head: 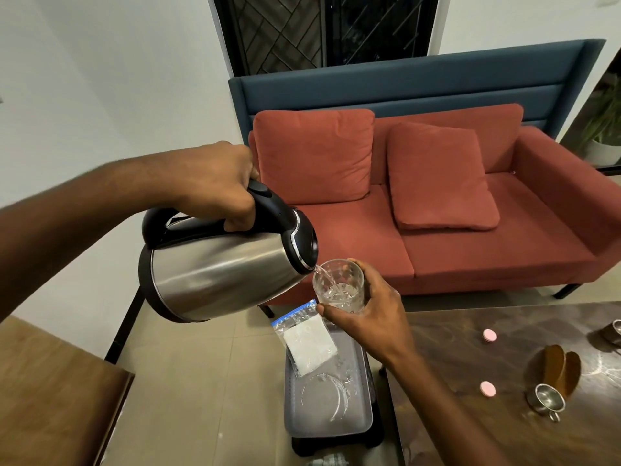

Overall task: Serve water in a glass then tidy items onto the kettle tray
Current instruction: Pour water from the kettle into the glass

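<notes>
Pouring water [331,292]: L hand [220,183] grips kettle [218,270], R hand [373,319] clasps part-filled glass [347,272].

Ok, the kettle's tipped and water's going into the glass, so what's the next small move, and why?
Probably let the pour run a little longer at this tilt. The glass looks only partly full, and the stream from the kettle lands inside its rim. The left hand grips the handle, the right hand holds the glass above the tray, so drips should fall there.
</notes>
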Demonstrator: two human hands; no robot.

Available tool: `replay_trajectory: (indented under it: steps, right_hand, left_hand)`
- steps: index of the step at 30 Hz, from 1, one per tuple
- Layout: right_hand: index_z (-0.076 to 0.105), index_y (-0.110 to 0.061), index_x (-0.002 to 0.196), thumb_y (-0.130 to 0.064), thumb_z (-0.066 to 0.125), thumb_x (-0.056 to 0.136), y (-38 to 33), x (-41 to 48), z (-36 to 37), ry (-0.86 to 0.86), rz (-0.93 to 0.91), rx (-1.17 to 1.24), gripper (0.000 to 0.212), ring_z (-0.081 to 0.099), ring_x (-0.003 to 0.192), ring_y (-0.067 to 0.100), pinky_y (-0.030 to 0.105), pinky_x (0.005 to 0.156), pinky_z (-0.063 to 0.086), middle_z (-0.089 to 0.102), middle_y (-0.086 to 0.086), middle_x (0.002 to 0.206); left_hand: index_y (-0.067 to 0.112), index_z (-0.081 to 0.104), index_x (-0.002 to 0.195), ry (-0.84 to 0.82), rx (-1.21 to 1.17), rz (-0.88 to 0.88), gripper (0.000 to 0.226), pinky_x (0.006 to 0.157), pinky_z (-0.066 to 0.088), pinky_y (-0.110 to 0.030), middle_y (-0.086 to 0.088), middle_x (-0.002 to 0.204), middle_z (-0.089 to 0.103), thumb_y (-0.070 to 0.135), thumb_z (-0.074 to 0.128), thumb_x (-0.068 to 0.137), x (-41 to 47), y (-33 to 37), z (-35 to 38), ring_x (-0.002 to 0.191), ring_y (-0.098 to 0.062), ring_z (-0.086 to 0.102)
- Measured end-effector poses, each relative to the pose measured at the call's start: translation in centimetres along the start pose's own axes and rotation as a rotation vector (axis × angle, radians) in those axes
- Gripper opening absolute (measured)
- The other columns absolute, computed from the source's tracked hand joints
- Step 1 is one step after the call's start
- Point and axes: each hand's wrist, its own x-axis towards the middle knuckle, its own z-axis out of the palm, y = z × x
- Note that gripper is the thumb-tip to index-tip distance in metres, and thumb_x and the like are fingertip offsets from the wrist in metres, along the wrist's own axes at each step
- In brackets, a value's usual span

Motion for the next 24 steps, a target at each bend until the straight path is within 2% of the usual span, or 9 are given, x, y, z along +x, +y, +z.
replay_trajectory:
  steps: [3,11,18,24]
  right_hand:
    - [0.053,-0.041,0.143,-0.061,0.095,0.06,-0.1,0.1,-0.1,0.006,0.001,0.003,0.095,0.068,0.115,0.001,0.035,0.096,0.061,0.07,-0.02,0.127]
    - [0.053,-0.039,0.144,-0.061,0.094,0.061,-0.5,0.4,-0.1,-0.01,-0.008,-0.006,0.095,0.067,0.114,0.0,0.034,0.096,0.061,0.07,-0.02,0.127]
    - [0.054,-0.037,0.145,-0.058,0.095,0.061,-0.8,0.8,-0.1,-0.011,-0.014,0.0,0.096,0.068,0.115,0.002,0.036,0.098,0.06,0.07,-0.019,0.128]
    - [0.054,-0.036,0.146,-0.059,0.094,0.062,-0.9,1.1,-0.1,-0.019,-0.021,0.0,0.096,0.068,0.117,0.004,0.038,0.099,0.06,0.069,-0.016,0.131]
  left_hand:
    - [0.02,0.06,0.056,0.006,-0.006,0.011,0.021,0.032,0.023,-0.019,0.009,0.039,0.041,0.026,0.067,0.037,0.0,0.1,-0.1,0.038,-0.009,0.04]
    - [0.023,0.063,0.057,0.011,-0.003,0.019,0.021,0.031,0.024,-0.018,0.01,0.038,0.043,0.026,0.068,0.037,0.0,0.0,-0.4,0.038,-0.008,0.042]
    - [0.007,0.062,0.061,0.009,0.007,-0.023,0.033,0.034,0.025,-0.023,0.007,0.04,0.043,0.027,0.069,0.036,0.2,-0.1,-0.4,0.037,-0.01,0.038]
    - [0.006,0.06,0.062,0.012,0.016,-0.039,0.035,0.038,0.026,-0.024,0.007,0.041,0.043,0.027,0.069,0.035,0.3,-0.1,-0.5,0.038,-0.011,0.037]
